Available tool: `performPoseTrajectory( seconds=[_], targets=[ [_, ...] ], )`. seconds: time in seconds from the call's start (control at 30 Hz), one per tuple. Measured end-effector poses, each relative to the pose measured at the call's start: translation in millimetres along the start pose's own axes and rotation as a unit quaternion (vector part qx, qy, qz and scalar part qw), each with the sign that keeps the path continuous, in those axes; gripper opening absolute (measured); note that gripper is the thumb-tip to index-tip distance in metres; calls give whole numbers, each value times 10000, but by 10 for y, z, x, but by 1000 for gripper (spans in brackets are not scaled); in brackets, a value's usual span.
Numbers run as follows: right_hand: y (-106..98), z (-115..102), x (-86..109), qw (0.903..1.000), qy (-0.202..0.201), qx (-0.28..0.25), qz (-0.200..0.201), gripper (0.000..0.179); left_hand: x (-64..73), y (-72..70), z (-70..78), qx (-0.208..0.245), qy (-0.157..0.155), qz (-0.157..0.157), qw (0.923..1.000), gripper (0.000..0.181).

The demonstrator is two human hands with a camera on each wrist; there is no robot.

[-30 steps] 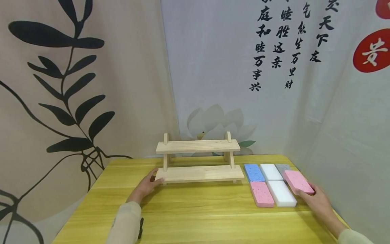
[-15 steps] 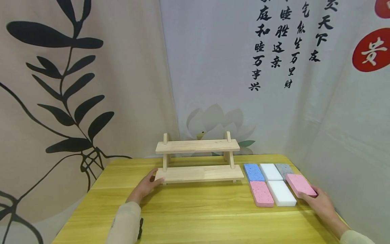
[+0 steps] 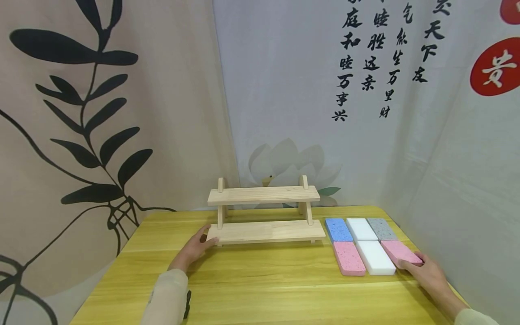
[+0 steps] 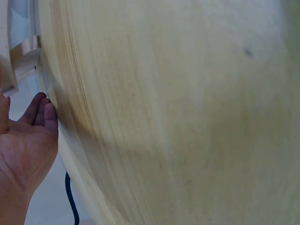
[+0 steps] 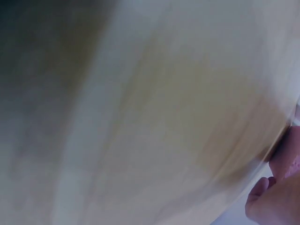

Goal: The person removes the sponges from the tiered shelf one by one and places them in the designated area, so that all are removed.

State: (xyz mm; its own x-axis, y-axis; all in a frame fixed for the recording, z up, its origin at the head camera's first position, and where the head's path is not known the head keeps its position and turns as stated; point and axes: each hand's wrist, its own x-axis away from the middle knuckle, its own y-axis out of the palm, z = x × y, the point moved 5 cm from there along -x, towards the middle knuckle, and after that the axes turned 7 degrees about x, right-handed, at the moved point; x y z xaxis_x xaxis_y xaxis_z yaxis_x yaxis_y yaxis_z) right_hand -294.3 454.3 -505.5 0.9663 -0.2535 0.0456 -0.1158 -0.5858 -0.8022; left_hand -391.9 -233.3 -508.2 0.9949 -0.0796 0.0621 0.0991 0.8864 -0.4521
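Note:
My right hand [image 3: 429, 271] holds a pink sponge [image 3: 400, 252] by its near right end, thumb on the near side. The sponge lies in line with a grey sponge [image 3: 382, 229] and beside a white sponge [image 3: 375, 257]. In the right wrist view only part of the hand [image 5: 275, 201] and the pink sponge [image 5: 285, 157] show, at the right edge. My left hand [image 3: 194, 249] grips the left end of the lower board of a two-tier wooden stand [image 3: 266, 231]. The left wrist view has the palm side of that hand [image 4: 29, 145], its fingers partly bent.
Left of the held sponge are a second pink sponge [image 3: 349, 258], a blue sponge [image 3: 339, 230] and another white sponge [image 3: 361, 229]. They form two rows on the wooden table [image 3: 260, 289]. A printed cloth wall [image 3: 284, 104] stands behind, and another [image 3: 459, 180] borders the right side.
My right hand has brought the pink sponge down and slightly towards me, from over the grey sponge to the spot in front of it. The left hand and the stand have stayed put.

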Motion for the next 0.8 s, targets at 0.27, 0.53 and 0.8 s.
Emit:
performPoseTrajectory(
  seconds=[0.27,0.53,0.8],
  targets=[
    [-47,-41,-7,9997,28,-229,91,99,2,-2,-3,143,-62,9,9999,81],
    [-83,-89,-33,9996,111,-258,64,102,-4,1,5,115,-70,9,9999,82],
    [-139,-211,-58,9993,65,-250,281,95,7,1,13,81,70,50,9999,86]
  ],
)
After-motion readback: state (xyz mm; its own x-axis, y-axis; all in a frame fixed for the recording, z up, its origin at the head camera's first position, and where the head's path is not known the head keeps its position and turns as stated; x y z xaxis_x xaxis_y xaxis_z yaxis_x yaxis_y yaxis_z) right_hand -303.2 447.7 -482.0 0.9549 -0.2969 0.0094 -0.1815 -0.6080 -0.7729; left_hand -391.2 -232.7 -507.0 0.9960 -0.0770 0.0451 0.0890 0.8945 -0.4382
